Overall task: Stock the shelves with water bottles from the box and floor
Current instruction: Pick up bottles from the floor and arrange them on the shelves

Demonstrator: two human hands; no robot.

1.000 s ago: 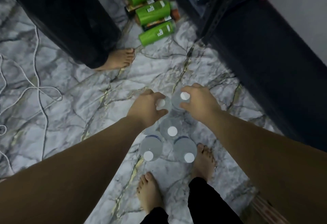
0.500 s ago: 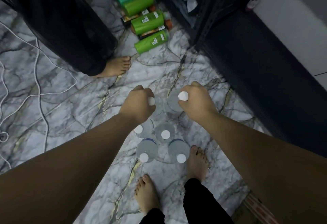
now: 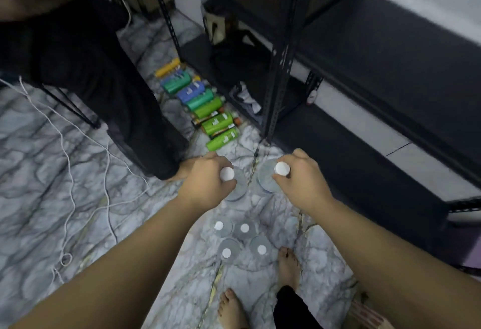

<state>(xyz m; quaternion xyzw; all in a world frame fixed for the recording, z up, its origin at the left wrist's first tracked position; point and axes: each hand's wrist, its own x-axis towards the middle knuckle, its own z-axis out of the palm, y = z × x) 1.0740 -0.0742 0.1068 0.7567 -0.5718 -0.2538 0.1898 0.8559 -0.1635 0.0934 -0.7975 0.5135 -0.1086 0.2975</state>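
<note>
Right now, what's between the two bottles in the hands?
Only bare marble floor shows between the left bottle and right bottle, seen in the head view.

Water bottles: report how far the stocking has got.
Done: no water bottles show on the black shelf rack in this view. In hand: the left hand grips one bottle at its cap, the right hand another. Left: four bottles stand on the marble floor.
</note>
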